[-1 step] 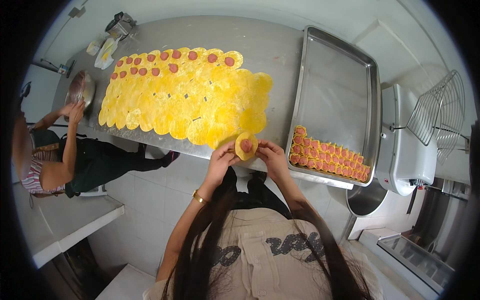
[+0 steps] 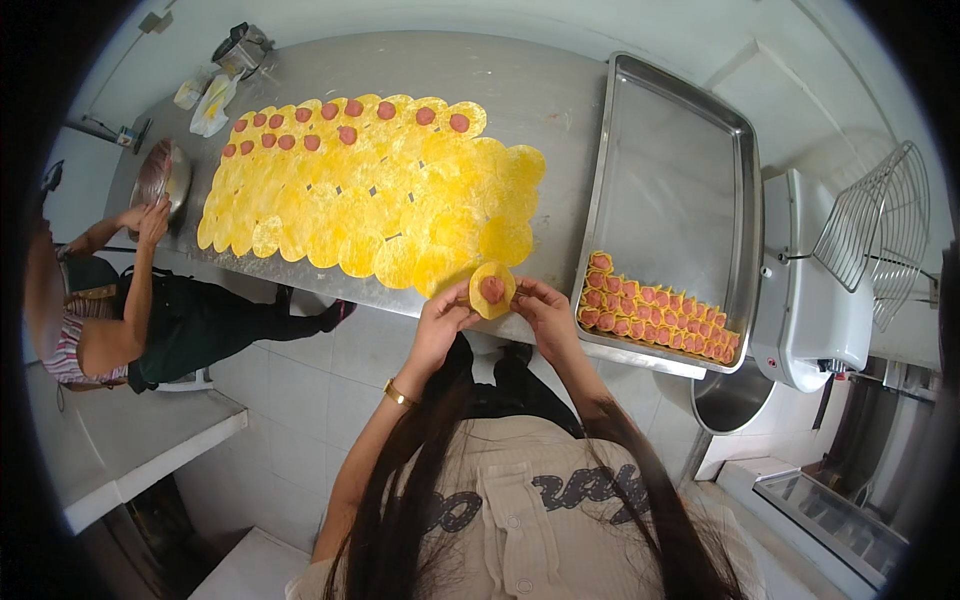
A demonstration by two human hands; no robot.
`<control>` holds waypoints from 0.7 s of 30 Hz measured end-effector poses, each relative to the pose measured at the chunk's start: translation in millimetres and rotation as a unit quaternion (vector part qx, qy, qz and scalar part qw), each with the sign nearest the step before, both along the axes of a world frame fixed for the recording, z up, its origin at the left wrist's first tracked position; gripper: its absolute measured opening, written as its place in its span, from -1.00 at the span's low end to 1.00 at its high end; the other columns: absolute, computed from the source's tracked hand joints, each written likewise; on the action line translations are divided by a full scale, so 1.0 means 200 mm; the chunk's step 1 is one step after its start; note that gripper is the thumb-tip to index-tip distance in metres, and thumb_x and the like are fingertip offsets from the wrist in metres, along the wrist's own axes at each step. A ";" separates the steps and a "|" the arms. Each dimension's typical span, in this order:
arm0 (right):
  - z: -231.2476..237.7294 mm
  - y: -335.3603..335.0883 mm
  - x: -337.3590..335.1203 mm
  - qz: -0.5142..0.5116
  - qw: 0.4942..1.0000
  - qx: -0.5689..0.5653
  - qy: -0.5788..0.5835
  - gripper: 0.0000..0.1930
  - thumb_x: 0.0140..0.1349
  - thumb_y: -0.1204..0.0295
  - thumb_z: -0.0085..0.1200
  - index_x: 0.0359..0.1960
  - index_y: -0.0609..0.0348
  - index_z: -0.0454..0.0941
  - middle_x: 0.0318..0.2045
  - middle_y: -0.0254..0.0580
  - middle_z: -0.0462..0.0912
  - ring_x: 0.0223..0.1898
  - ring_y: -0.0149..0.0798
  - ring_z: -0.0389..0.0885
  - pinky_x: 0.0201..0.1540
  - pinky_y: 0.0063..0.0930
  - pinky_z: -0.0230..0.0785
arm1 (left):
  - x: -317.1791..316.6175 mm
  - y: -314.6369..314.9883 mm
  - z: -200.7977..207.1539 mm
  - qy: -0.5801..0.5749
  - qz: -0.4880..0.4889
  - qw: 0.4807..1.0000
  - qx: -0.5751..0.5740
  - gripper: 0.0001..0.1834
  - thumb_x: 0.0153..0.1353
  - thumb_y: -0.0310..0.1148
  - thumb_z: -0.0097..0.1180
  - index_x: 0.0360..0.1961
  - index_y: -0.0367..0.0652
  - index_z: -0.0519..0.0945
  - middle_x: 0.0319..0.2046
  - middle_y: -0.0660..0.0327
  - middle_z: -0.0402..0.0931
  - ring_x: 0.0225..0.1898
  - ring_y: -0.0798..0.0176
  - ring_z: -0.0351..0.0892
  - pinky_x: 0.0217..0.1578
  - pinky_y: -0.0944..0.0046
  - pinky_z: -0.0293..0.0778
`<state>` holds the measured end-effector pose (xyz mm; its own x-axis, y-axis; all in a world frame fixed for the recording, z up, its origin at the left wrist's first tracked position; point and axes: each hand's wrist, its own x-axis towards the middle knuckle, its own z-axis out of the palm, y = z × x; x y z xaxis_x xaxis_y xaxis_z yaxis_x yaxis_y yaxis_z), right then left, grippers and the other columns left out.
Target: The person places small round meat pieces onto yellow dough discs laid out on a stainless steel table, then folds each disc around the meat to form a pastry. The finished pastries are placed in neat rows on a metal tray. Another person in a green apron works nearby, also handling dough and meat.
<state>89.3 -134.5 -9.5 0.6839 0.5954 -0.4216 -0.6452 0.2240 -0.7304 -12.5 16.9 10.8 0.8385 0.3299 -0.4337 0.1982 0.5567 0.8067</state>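
Note:
Between my two hands, at the table's near edge, is a round yellow dumpling wrapper (image 2: pixel 484 275) with a lump of pink meat filling (image 2: pixel 492 290) in its middle. My left hand (image 2: pixel 446 318) has its fingers closed on the left side of this wrapper. At its right edge the bent fingers of my right hand (image 2: pixel 543 308) pinch the rim. Just beyond lie many overlapping yellow wrappers (image 2: pixel 330 205) spread over the steel table. Along their far side, two rows carry pink lumps of filling (image 2: pixel 386 110). Finished open-topped dumplings (image 2: pixel 655 315) fill the near end of a metal tray (image 2: pixel 597 180) to the right.
At the table's left end another person (image 2: pixel 110 320) has both hands at a metal bowl (image 2: pixel 172 180). A metal pot (image 2: pixel 242 50) and a plastic bag (image 2: pixel 213 105) sit at the far left corner. Right of the tray stands a white mixer (image 2: pixel 815 280) with a wire guard (image 2: pixel 875 230).

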 end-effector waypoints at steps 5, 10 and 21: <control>0.05 0.00 0.03 0.047 0.997 -0.003 -0.056 -0.67 0.07 0.62 0.11 -0.07 0.29 0.53 -0.24 -0.26 0.60 -0.21 -0.45 0.51 -0.06 -0.55 0.33 | 0.02 -0.02 0.05 -0.010 -0.020 0.997 0.073 -0.61 0.21 -0.55 -0.01 0.09 -0.28 0.38 -0.19 0.19 0.54 -0.21 0.39 0.55 -0.20 0.43 0.49; 0.06 0.03 0.02 0.031 0.992 0.029 -0.119 -0.72 0.08 0.60 0.14 -0.12 0.25 0.56 -0.27 -0.29 0.60 -0.22 -0.45 0.51 -0.07 -0.54 0.32 | 0.03 -0.04 0.08 -0.014 0.038 0.996 0.073 -0.68 0.22 -0.54 0.01 0.02 -0.25 0.43 -0.20 0.20 0.54 -0.25 0.42 0.55 -0.24 0.42 0.51; 0.20 0.11 0.00 -0.021 0.994 0.105 0.030 -0.68 0.15 0.54 0.11 -0.05 0.26 0.42 -0.16 -0.24 0.55 -0.11 -0.40 0.49 -0.01 -0.49 0.34 | 0.04 -0.05 0.08 -0.085 0.098 0.988 0.079 -0.92 0.23 -0.57 -0.01 -0.26 -0.21 0.40 -0.07 0.21 0.41 -0.09 0.38 0.46 -0.14 0.32 0.53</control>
<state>89.5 -112.4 30.2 0.6875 0.6462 -0.3313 -0.6728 0.3951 -0.6255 -4.8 7.7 27.5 0.8077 0.5460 -0.2224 -0.0473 0.4360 0.8987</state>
